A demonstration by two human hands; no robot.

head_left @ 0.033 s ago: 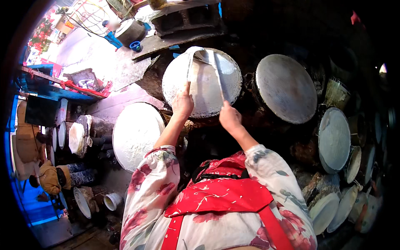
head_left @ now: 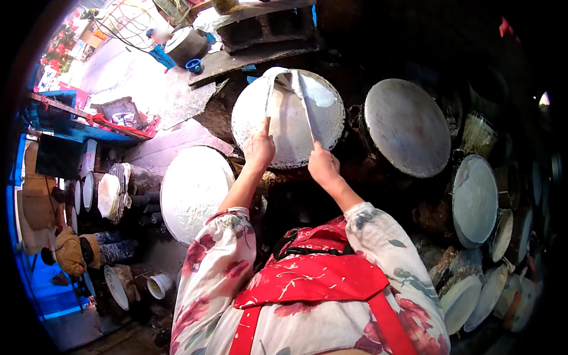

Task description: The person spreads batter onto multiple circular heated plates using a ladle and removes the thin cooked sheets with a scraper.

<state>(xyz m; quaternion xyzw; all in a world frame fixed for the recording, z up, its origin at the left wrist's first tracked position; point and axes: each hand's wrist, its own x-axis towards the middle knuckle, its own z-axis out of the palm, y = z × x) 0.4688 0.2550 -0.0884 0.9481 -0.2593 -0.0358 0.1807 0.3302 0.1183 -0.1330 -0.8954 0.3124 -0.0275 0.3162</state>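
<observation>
My left hand (head_left: 258, 146) has its fingers closed on the lower end of a pale, narrow strip (head_left: 271, 92) lying across a round, white-coated drum-like head (head_left: 321, 124) at the centre. My right hand (head_left: 324, 164), at the lower right edge of that head, grips the other length of the strip, which loops over near the top edge and runs down at a slant. A wide white disc-topped drum (head_left: 196, 190) stands just left of my arms. A greyer drum head (head_left: 403, 127) lies to the right.
More drums (head_left: 474, 199) and cylinders crowd the right and lower left (head_left: 116, 284). Concrete blocks on a board (head_left: 254, 59), a pot (head_left: 186, 46) and a small blue cup (head_left: 193, 65) sit at the back. A blue-framed bin (head_left: 112, 136) holds scraps beside the pale floor at upper left.
My right hand has moved slightly left and up, carrying its length of the strip along. My left hand stays in about the same place on the head.
</observation>
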